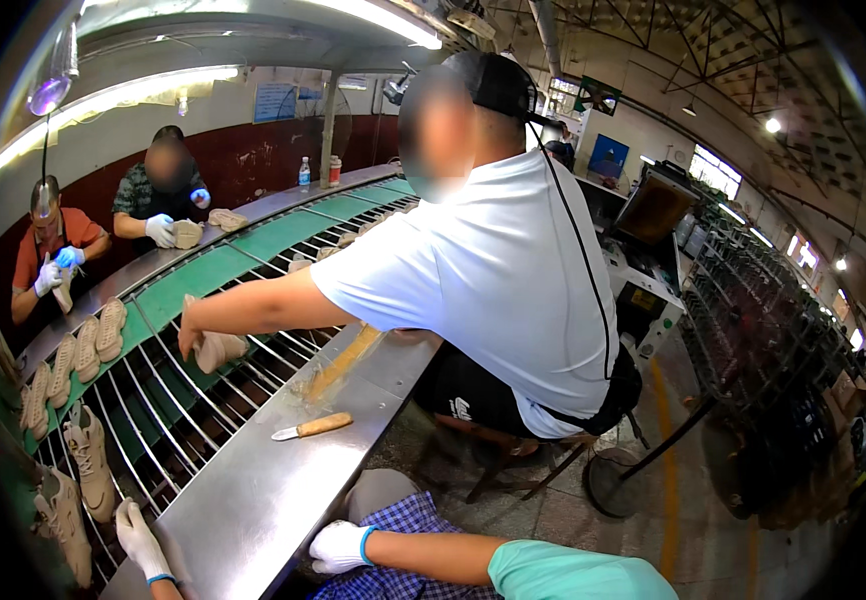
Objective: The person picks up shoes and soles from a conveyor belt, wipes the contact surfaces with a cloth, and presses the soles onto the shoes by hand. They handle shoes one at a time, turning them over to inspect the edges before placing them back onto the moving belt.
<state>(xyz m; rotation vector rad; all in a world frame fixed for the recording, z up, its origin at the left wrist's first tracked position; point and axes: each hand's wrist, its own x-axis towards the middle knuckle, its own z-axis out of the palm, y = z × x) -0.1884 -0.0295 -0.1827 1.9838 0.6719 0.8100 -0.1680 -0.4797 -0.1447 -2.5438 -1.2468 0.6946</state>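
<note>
My left hand [141, 545], in a white glove with a blue cuff, lies at the left edge of the metal table [253, 510], its fingers stretched toward the rack. Beside it stands a beige sneaker [91, 462] on the metal bars, apart from the fingers. A second beige sneaker [61, 528] stands nearer, to its left. My right hand [341, 547], gloved the same way, rests at the table's right edge over a blue checkered cloth [408, 515]. Its fingers are curled, and I see nothing in them. A wooden-handled knife [313, 426] lies on the table, touched by neither hand.
A co-worker in a white shirt [513, 270] sits ahead, one arm reaching across the bars to a beige shoe [219, 350]. Shoe soles [86, 348] line the green conveyor belt [178, 290]. Two gloved people [158, 190] work on the far side. A dark rack [773, 330] stands right.
</note>
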